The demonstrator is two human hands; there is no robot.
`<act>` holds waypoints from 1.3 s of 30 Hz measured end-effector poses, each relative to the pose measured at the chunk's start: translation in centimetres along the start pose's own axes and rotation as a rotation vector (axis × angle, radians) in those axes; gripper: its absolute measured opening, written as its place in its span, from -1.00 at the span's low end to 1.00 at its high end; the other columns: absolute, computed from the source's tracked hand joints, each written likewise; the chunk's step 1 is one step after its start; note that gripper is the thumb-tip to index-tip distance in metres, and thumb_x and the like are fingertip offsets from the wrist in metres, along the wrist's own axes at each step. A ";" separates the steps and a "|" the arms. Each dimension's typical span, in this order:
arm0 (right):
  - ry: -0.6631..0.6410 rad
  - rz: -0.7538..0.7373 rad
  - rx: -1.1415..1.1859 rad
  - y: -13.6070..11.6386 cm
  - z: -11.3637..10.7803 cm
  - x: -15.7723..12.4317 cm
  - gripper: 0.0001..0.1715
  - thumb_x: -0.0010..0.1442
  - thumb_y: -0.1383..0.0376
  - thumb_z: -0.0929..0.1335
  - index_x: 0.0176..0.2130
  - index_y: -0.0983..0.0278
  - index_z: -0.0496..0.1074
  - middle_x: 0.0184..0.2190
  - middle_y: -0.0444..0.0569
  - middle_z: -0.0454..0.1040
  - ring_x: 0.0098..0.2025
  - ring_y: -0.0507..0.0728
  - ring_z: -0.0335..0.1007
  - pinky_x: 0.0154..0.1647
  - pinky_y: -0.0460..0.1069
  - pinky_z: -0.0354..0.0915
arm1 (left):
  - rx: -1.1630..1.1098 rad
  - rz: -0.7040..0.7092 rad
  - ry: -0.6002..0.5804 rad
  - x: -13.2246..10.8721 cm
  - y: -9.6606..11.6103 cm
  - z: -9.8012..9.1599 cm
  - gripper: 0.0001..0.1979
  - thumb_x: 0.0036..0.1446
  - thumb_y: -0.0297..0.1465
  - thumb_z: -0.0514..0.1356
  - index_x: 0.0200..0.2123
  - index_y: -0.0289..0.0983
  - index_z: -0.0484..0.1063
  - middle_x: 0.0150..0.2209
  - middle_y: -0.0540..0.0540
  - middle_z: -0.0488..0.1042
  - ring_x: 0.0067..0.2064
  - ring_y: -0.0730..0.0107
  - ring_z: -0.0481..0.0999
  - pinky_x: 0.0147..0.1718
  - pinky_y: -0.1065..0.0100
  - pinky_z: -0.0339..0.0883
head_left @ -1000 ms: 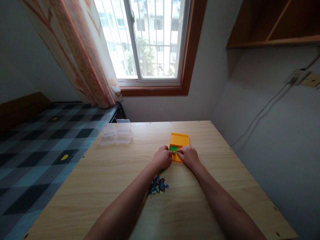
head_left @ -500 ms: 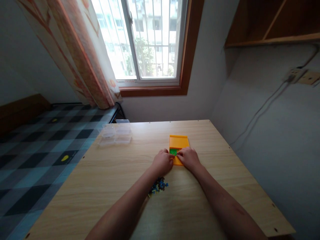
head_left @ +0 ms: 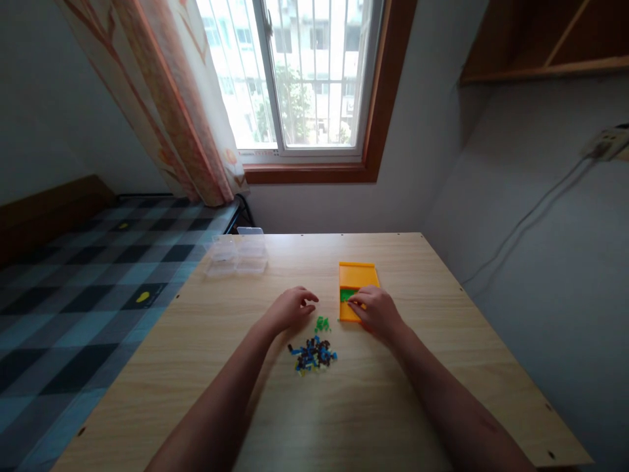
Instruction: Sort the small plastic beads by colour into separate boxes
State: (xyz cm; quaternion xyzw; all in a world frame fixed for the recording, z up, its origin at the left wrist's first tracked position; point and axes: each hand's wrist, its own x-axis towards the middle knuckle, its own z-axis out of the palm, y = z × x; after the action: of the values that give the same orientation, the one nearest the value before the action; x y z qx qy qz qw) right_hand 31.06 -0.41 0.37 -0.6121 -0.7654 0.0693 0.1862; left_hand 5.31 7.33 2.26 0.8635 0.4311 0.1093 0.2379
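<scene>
An orange tray (head_left: 358,274) lies on the wooden table, with green pieces (head_left: 346,295) in its middle section. My right hand (head_left: 376,310) rests over the tray's right side, thumb and fingers pinched together at the green pieces; whatever is between the fingertips is too small to make out. Left of the tray, my left hand (head_left: 291,308) hovers with thumb and fingers apart and nothing between them. Just below its fingertips sits a small cluster of loose green pieces (head_left: 322,324). Nearer to me is a pile of blue, black and yellow pieces (head_left: 313,354).
A clear plastic compartment box (head_left: 238,257), lid raised, stands at the table's (head_left: 393,406) back left. A bed with a checked cover (head_left: 162,275) is on the left. A window and curtain are behind, and a cable hangs on the right wall.
My left hand has moved left, off the tray, and its fingers have parted. The green cluster and more of the pile now show. My right hand stays at the tray. The view has shifted slightly.
</scene>
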 end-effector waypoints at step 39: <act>-0.130 -0.063 -0.143 -6.4 2.5 0.9 -0.64 0.40 0.21 0.31 -0.33 0.21 0.63 -0.30 0.02 0.53 -0.18 0.16 0.36 -0.17 0.00 0.17 | 0.327 0.149 -0.071 -0.8 0.4 1.6 -0.77 0.22 -0.47 0.15 -0.37 -0.24 0.63 -0.27 -0.19 0.58 -0.26 0.22 0.57 -0.20 0.29 0.38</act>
State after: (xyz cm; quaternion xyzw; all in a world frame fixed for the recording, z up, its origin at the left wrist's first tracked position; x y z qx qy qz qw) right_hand 24.14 -0.82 0.40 -0.5939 -0.7976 0.0481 0.0942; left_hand 5.76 6.01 1.10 0.9235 0.3693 0.0247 0.1004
